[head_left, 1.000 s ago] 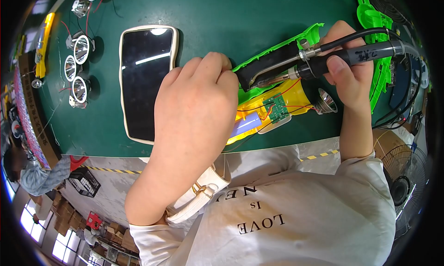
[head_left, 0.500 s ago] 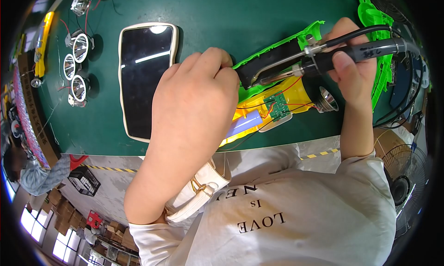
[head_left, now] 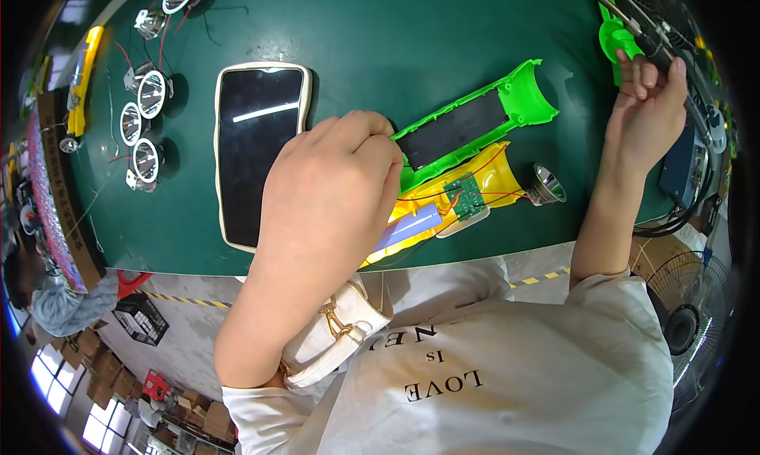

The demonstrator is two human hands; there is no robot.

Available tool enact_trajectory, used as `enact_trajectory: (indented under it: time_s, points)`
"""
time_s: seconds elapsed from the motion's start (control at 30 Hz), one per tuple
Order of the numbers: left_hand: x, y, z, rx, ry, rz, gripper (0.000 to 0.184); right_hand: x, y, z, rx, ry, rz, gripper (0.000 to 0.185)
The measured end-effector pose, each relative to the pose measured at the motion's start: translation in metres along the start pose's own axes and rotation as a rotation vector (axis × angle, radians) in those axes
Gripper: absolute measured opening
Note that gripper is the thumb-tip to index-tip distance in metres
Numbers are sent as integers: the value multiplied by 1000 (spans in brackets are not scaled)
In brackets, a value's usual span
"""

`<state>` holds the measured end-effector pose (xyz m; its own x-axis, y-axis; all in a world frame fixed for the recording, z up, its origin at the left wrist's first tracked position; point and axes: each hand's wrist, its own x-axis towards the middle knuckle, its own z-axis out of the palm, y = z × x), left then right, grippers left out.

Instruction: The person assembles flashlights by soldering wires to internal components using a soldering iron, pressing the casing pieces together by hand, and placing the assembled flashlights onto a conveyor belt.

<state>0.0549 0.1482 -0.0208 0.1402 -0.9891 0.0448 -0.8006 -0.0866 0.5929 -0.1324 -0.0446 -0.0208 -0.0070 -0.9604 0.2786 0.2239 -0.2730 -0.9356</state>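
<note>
My left hand [head_left: 332, 178] is closed over the left end of a green plastic shell half [head_left: 529, 98] with a black strip inside; its fingertips are hidden. Just below that shell, a yellow shell half [head_left: 497, 168] holds a blue cylindrical battery [head_left: 412, 225] and a green circuit board [head_left: 467, 195]. Thin wires run from the board to a reflector lamp head [head_left: 546, 186] on the table. At the far right, my right hand [head_left: 651, 98] has its fingers curled at the handle of a soldering iron [head_left: 651, 43], whose metal tip points up and left.
A phone [head_left: 261, 154] in a pale case lies left of my left hand. Several reflector lamps [head_left: 147, 160] with wires and a yellow shell part [head_left: 82, 79] lie farther left. More green shell parts [head_left: 619, 39] are at the right edge. A fan [head_left: 682, 328] stands below right.
My right hand has carried the soldering iron away from the green shell to the upper right. The left hand stays at the shell's end. The view has shifted slightly.
</note>
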Motion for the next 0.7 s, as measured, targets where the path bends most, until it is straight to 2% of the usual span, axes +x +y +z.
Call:
enact_trajectory:
  time_s: [0.23,0.4,0.7]
  points:
    - [0,0,0,24,-10,18,9,-4,-1,2,-10,-67,55,25]
    - [2,3,1,161,-43,50,9,-6,-3,3,-27,-98,70,25]
    - [2,1,3,122,-13,67,10,-8,-2,5,-34,-103,79,24]
